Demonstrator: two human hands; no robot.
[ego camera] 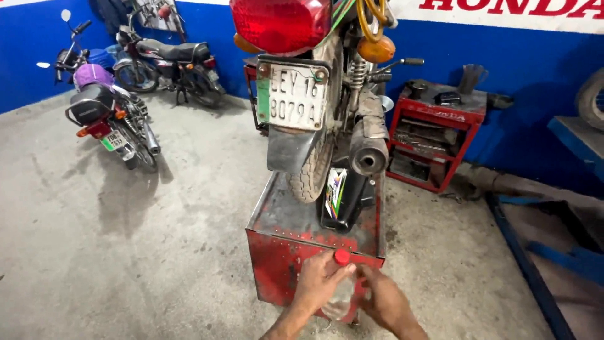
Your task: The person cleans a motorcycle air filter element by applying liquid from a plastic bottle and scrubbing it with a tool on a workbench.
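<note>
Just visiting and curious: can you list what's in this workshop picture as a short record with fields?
Place: workshop, concrete floor, blue wall
Left hand: grips a clear bottle near its red cap
Right hand: touches the bottle's side
Ahead: motorcycle raised on a red stand
Right: red tool cart
Left: two parked motorcycles

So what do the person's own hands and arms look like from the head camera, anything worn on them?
Both are bare: the left hand and the right hand show no gloves, and no rings or watch can be made out. The forearms entering at the bottom edge carry no sleeves in view. No straps, tape or markings show on them. Only the hands and short stretches of forearm are in frame.
</note>
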